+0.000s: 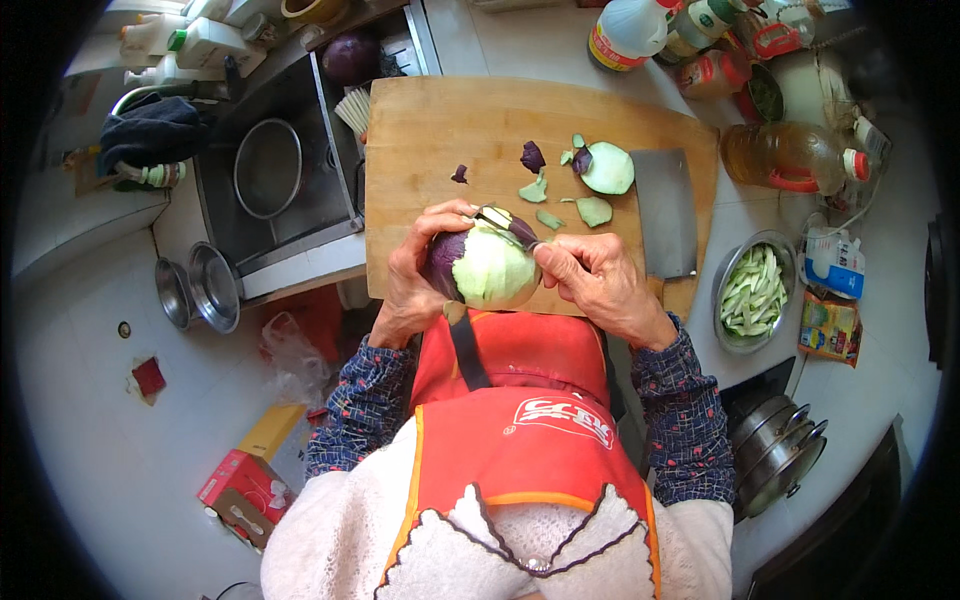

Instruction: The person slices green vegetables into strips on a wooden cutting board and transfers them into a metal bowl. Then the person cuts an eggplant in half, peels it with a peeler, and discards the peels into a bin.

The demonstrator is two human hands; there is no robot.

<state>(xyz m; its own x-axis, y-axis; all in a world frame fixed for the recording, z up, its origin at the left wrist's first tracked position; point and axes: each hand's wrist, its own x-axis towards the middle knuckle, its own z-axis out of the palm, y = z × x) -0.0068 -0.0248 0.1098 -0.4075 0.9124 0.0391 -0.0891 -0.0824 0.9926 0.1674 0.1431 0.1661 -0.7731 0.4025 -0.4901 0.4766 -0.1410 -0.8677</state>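
Note:
My left hand (420, 266) grips a round eggplant (495, 271) from its left side, over the front edge of the wooden cutting board (442, 112). Pale green flesh shows across much of it, with dark purple skin at the left and upper right. At its upper right, my right hand (600, 281) is closed on a peeler (506, 226), whose head lies against the eggplant. Behind the hands, peelings (594, 211) and a pale cut piece of eggplant (608, 168) are scattered on the board. A cleaver (664, 214) lies flat at the board's right side.
A metal bowl of pale cut strips (752, 292) stands right of the board, near an oil bottle (784, 157) and several condiment containers. Left is a sink (217, 217) with a round strainer; a purple eggplant (351, 60) lies in its far compartment. Stacked pots (776, 450) stand at lower right.

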